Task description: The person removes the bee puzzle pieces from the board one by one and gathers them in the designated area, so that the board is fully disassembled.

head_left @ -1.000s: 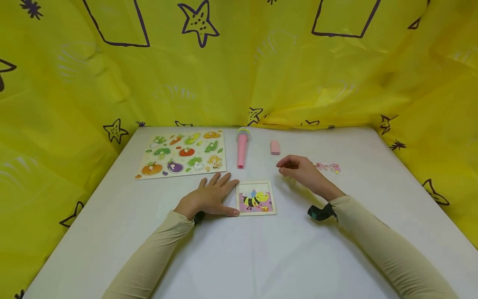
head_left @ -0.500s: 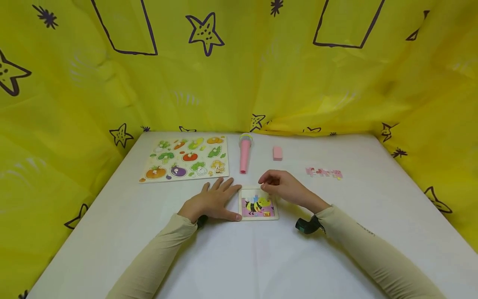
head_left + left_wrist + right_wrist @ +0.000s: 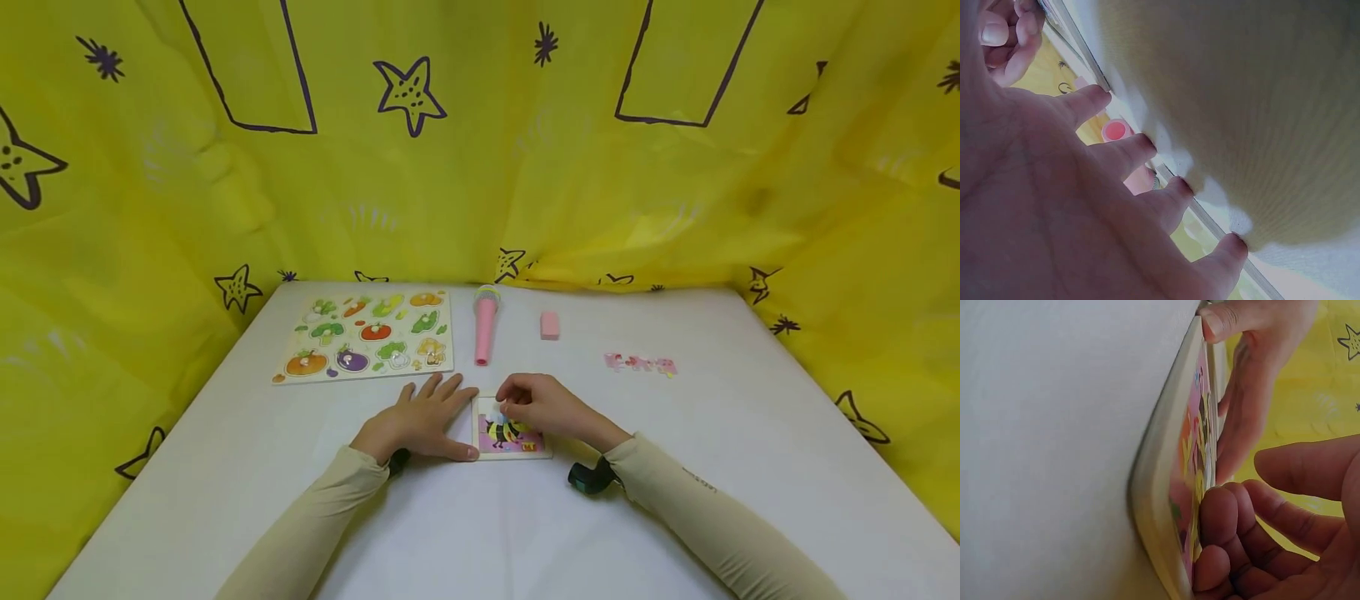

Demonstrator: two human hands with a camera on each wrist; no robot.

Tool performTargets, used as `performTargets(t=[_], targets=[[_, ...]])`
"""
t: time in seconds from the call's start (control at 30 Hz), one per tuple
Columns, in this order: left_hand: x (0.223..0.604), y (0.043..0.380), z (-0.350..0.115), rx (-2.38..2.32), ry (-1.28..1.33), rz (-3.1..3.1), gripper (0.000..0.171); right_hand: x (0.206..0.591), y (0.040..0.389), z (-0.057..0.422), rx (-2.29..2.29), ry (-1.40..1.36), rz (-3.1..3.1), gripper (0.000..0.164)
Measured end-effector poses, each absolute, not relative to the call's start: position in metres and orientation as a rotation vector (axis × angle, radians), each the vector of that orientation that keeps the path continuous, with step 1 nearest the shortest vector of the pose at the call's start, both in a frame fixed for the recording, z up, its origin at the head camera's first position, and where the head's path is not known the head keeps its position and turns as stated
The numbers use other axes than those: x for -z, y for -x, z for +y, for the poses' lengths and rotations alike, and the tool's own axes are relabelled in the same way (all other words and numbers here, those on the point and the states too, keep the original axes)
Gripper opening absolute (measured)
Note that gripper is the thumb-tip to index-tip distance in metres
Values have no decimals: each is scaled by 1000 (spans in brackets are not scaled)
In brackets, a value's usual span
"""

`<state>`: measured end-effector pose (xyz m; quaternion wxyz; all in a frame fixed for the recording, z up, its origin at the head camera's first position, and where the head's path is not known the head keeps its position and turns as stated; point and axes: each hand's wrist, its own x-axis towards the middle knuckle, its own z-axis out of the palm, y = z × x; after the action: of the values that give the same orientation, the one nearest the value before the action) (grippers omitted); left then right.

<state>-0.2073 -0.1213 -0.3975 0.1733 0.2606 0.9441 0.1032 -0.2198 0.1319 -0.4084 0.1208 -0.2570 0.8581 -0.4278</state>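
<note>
The small bee jigsaw (image 3: 497,443) lies in a pale wooden frame (image 3: 513,457) in front of the person. The left hand (image 3: 420,421) rests with fingers spread along the frame's left side, thumb at its near left corner. Over the jigsaw's upper right part is the right hand (image 3: 551,408), its fingers bent and covering part of the picture. In the right wrist view, fingertips (image 3: 1217,515) touch the jigsaw's face, while the thumb stands apart from the index finger. No piece shows between them. Several loose pink puzzle pieces (image 3: 641,363) lie to the right.
Behind the left hand lies a vegetable peg puzzle board (image 3: 352,379). A pink toy microphone (image 3: 485,329) and a small pink block (image 3: 550,325) are at the back of the white table (image 3: 600,525). A yellow patterned cloth (image 3: 480,192) hangs behind and at both sides.
The right hand has moved left, from near the loose pieces onto the jigsaw. The left hand stays at the frame. The head view has tilted up slightly.
</note>
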Motion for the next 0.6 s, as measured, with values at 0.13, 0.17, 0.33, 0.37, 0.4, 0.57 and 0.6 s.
performTargets(t=[0.13, 0.17, 0.33, 0.37, 0.4, 0.57, 0.6], targets=[[398, 205, -122, -301, -744, 2680, 98, 411, 218, 128, 1205, 822, 2509, 12], [399, 204, -122, -305, -739, 2680, 97, 412, 218, 127, 1182, 844, 2517, 12], [403, 199, -120, -302, -736, 2696, 97, 414, 211, 122, 1043, 970, 2591, 16], [403, 198, -120, -298, -733, 2700, 97, 415, 210, 122, 1017, 989, 2607, 17], [403, 197, -119, -296, -733, 2705, 97, 415, 209, 121, 998, 999, 2620, 18], [402, 200, -119, -278, -733, 2719, 96, 414, 208, 119, 965, 996, 2647, 19], [401, 201, -119, -277, -736, 2720, 96, 413, 208, 119, 965, 992, 2649, 19]])
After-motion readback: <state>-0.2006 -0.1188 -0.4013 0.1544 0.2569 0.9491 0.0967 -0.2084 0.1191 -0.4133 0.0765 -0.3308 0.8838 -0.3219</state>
